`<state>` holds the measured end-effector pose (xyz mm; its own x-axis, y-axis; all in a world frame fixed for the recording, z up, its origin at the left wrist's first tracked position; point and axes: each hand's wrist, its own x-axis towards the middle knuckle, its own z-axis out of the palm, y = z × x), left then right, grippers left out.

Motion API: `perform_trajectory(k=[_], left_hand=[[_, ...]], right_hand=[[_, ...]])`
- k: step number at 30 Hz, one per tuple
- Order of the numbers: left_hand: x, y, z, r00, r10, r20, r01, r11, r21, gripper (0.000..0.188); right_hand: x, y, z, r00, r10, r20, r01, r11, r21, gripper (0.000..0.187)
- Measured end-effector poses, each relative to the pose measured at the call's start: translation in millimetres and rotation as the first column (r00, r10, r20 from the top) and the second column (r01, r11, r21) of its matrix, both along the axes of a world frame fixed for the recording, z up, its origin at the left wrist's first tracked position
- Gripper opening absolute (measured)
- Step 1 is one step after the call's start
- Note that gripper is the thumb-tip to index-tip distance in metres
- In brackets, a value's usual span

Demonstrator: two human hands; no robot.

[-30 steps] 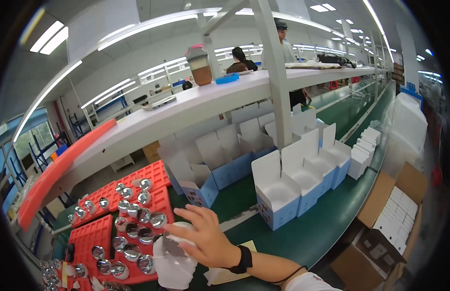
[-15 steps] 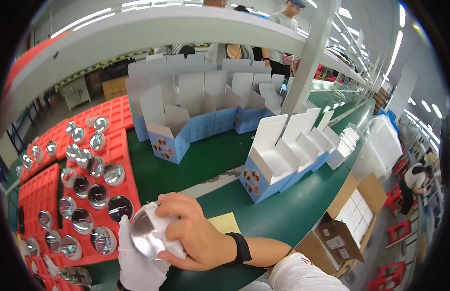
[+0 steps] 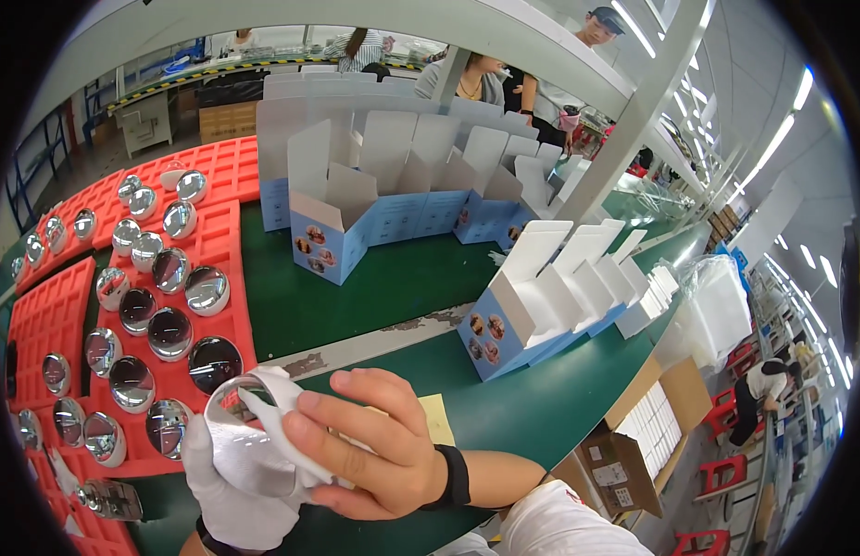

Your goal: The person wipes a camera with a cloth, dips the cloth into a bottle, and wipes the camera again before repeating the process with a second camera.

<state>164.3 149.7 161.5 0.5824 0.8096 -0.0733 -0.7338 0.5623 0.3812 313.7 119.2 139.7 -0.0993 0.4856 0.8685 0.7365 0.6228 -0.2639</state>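
Note:
My left hand (image 3: 246,515), in a white glove, holds a round, mirror-faced object (image 3: 228,443) from below, thumb along its rim. Its shiny silver face tilts up. A white cloth (image 3: 280,428) lies over the right part of that face, with one fold standing up. My bare right hand (image 3: 385,443), with a black band on the wrist, presses the cloth against the object, fingers bent over it. The right fingertips partly hide the cloth. Just left, similar round mirror-faced objects with white bodies (image 3: 180,428) sit in a red tray (image 3: 50,310).
Open blue-and-white boxes (image 3: 330,252) stand in rows across the green table (image 3: 305,324), with more boxes (image 3: 496,335) at right. A yellow paper (image 3: 437,422) lies beyond my right hand. An open carton (image 3: 686,398) of white pieces stands right of the table. People work behind the boxes.
The mirror-faced object has shifted left and tilted in my hands. The cloth now folds up across its face, and my right fingers are more stretched out. The whole view has turned slightly.

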Motion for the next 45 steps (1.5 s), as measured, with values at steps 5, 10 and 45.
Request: perform_trajectory(k=[5, 10, 45], left_hand=[[6, -11, -2, 0.985, 0.061, -0.163, -0.059, 0.998, 0.016, 0.049], [21, -13, -5, 0.978, -0.016, -0.207, -0.016, 0.988, -0.154, 0.048], [-34, -42, 45, 0.995, 0.054, 0.083, -0.071, 0.976, 0.204, 0.051]], right_hand=[[4, -10, 9, 0.989, -0.044, 0.143, 0.024, 0.991, 0.135, 0.038], [18, -6, 30, 0.991, 0.066, 0.118, -0.058, 0.996, -0.073, 0.036], [-34, -41, 25, 0.946, 0.325, 0.009, -0.323, 0.942, -0.086, 0.07]])
